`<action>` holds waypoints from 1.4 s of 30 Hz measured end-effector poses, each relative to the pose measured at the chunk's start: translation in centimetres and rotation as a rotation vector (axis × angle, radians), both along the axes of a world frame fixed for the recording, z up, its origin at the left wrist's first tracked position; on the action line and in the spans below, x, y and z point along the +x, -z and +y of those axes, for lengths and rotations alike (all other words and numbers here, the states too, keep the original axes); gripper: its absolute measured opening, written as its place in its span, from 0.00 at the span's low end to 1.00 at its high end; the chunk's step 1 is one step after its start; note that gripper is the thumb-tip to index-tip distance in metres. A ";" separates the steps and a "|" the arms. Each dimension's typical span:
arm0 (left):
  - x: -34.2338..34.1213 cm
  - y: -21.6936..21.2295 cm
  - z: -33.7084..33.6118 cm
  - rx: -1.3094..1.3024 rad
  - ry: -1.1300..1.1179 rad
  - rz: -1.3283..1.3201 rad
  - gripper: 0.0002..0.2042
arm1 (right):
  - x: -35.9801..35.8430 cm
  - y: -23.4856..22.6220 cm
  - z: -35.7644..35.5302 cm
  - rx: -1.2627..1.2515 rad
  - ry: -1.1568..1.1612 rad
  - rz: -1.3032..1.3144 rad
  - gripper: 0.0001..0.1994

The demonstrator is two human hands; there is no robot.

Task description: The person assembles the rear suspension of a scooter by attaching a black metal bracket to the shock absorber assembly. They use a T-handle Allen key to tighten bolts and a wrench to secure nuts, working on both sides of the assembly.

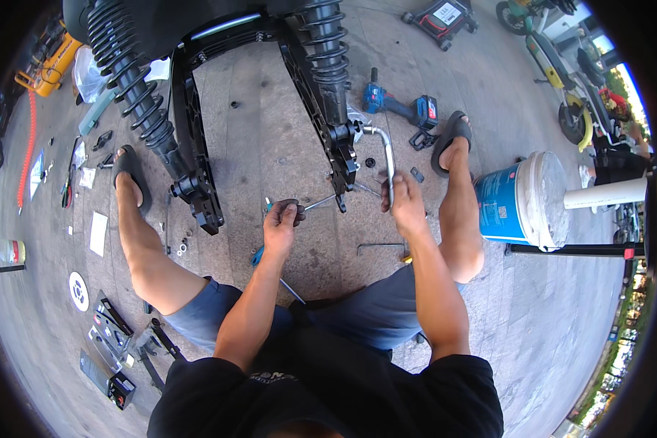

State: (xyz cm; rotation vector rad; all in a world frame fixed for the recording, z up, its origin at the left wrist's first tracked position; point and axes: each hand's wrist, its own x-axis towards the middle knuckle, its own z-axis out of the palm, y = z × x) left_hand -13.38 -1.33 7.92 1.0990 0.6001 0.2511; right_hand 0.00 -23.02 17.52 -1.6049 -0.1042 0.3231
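In front of me, two black coil-spring shock absorbers (327,55) come down to the ends of a black swingarm (299,69). My right hand (406,206) is closed around the long arm of a silver L-shaped socket wrench (387,150). The wrench's bent end meets the outer side of the right shock's lower mount (341,139). My left hand (282,225) pinches a thin metal rod-like tool (320,203), which reaches toward the right swingarm tip and partly passes behind it. The rod's exact kind and its far end are unclear.
A blue cordless power tool (398,106) lies beyond my right foot. At right stands a blue and white bucket (522,201). An L-shaped hex key (381,246) and a screwdriver (292,290) lie near my legs. Loose parts and boxes (109,376) are at left.
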 end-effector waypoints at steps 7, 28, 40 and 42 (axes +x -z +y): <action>-1.6 1.6 -0.3 0.069 0.070 0.119 0.10 | 4.8 -6.5 7.3 0.035 0.026 0.250 0.22; -3.2 5.1 -0.7 0.142 0.068 0.262 0.13 | 3.5 1.3 4.7 -0.220 0.029 -0.078 0.14; 9.1 6.4 5.1 1.154 0.034 0.408 0.16 | -3.1 8.6 4.1 -0.590 0.048 -0.278 0.13; 11.0 6.8 5.5 1.194 0.059 0.482 0.19 | 2.0 2.9 5.8 -0.360 0.021 -0.265 0.20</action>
